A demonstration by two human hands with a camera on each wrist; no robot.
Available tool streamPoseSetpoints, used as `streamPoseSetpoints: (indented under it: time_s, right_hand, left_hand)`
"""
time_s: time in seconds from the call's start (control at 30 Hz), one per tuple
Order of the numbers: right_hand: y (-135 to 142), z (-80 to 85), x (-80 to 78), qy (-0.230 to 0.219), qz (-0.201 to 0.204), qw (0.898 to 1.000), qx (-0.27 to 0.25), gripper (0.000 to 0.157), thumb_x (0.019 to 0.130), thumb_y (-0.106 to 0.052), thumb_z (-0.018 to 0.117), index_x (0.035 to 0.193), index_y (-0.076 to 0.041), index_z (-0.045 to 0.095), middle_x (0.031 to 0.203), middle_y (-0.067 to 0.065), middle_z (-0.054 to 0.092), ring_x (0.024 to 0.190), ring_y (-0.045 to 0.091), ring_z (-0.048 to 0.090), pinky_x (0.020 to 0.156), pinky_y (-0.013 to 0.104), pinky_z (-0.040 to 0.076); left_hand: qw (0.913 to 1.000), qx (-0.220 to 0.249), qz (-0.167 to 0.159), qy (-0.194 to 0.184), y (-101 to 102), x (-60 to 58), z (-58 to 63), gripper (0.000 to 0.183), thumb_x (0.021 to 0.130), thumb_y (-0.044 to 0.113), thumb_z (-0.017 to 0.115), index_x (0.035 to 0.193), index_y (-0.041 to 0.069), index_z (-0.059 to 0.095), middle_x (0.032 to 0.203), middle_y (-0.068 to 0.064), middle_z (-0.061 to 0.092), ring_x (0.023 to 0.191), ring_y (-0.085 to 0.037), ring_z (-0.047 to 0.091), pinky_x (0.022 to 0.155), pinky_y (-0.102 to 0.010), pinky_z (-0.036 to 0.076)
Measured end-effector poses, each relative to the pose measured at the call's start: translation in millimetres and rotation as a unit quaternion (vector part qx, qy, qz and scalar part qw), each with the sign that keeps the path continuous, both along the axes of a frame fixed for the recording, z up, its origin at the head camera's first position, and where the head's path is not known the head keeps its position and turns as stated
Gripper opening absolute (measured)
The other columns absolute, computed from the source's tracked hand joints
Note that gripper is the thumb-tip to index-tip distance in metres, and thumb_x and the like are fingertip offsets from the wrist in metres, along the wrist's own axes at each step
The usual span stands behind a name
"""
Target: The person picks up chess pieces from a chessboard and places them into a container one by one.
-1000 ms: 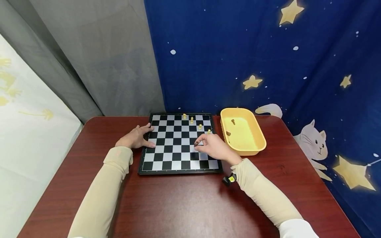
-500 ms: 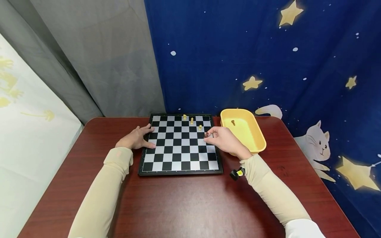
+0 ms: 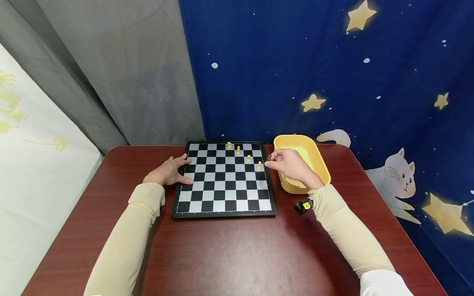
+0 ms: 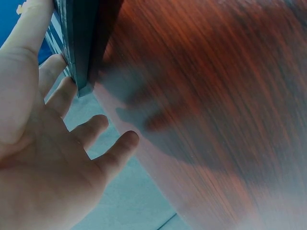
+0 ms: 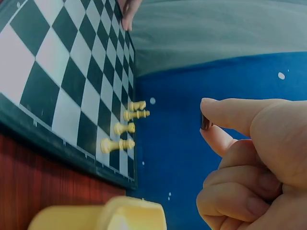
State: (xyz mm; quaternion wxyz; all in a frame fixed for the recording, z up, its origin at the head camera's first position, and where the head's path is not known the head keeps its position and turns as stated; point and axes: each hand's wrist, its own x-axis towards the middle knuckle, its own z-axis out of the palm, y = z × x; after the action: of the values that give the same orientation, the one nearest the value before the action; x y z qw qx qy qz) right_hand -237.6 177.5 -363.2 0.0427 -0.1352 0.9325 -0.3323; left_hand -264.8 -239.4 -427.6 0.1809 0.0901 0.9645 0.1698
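My right hand [image 3: 292,164] pinches a small dark brown chess piece [image 3: 268,157] between thumb and forefinger, just past the chessboard's right edge and by the yellow tray's left rim. In the right wrist view the piece [image 5: 205,122] is mostly covered by the fingertips, so its kind is unclear. The black-and-white chessboard [image 3: 226,181] lies flat on the table. Several pale yellow chess pieces [image 3: 248,158] stand in a diagonal line across its far right corner. On the board's left edge rests my left hand [image 3: 168,170], fingers spread and thumb on the squares.
A yellow plastic tray [image 3: 326,172] stands right of the board; my right hand and forearm hide part of its inside. The dark red wooden table [image 3: 222,255] extends toward me. Behind it hang a grey curtain [image 3: 148,82] and a blue starry one [image 3: 259,82].
From over the board's right side, my right hand has moved right and away, the dark piece still pinched. The nearest yellow piece is uncovered again. My left hand has stayed put.
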Motion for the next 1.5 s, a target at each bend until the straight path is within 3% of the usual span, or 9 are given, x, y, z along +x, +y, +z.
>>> streamPoseSetpoints:
  time_s: [0.47, 0.83, 0.93, 1.17, 1.5]
  right_hand:
    - [30, -6.3, -18.3, 0.041, -0.013, 0.998, 0.049, 0.025, 0.094, -0.026, 0.070, 0.102, -0.003, 0.073, 0.059, -0.001, 0.056, 0.055, 0.014, 0.049, 0.058, 0.027, 0.040]
    - [50, -11.5, -27.5, 0.039, -0.015, 0.995, 0.086, 0.026, 0.098, -0.023, 0.066, 0.107, 0.001, 0.075, 0.105, 0.016, 0.074, 0.081, 0.024, 0.059, 0.075, 0.032, 0.047]
    - [56, -13.1, -30.2, 0.032, -0.020, 0.995, 0.092, 0.028, 0.098, -0.022, 0.066, 0.108, 0.003, 0.075, 0.103, 0.017, 0.074, 0.077, 0.023, 0.059, 0.073, 0.031, 0.046]
    - [62, -16.2, -32.7, 0.018, -0.022, 0.995, 0.094, 0.029, 0.096, -0.021, 0.067, 0.107, 0.005, 0.074, 0.073, 0.007, 0.065, 0.065, 0.018, 0.052, 0.064, 0.027, 0.041]
    - [67, -15.9, -30.1, 0.017, -0.039, 0.994, 0.103, 0.026, 0.096, -0.021, 0.067, 0.103, 0.002, 0.076, 0.094, 0.015, 0.076, 0.083, 0.026, 0.062, 0.074, 0.030, 0.047]
  left_hand:
    - [1.0000, 0.007, 0.000, 0.001, -4, -1.4, -1.1, 0.099, 0.083, 0.052, 0.080, 0.162, 0.017, 0.032, 0.173, -0.012, 0.014, 0.157, -0.050, 0.006, 0.124, -0.067, 0.019]
    - [0.9999, 0.009, -0.005, 0.001, -4, -1.8, -1.9, 0.100, 0.083, 0.053, 0.080, 0.162, 0.016, 0.032, 0.173, -0.013, 0.014, 0.156, -0.052, 0.006, 0.124, -0.068, 0.019]
    - [0.9999, 0.012, -0.004, 0.001, -4, -2.4, -1.8, 0.099, 0.083, 0.053, 0.080, 0.162, 0.016, 0.032, 0.173, -0.012, 0.013, 0.156, -0.051, 0.006, 0.124, -0.068, 0.018]
    - [0.9999, 0.015, -0.008, 0.002, -4, -3.0, -1.9, 0.098, 0.084, 0.052, 0.080, 0.161, 0.015, 0.032, 0.173, -0.012, 0.013, 0.157, -0.051, 0.005, 0.125, -0.067, 0.018]
    - [0.9999, 0.011, -0.010, 0.002, -3, -1.5, -1.0, 0.100, 0.083, 0.053, 0.080, 0.161, 0.014, 0.032, 0.173, -0.014, 0.014, 0.156, -0.052, 0.006, 0.124, -0.066, 0.019]
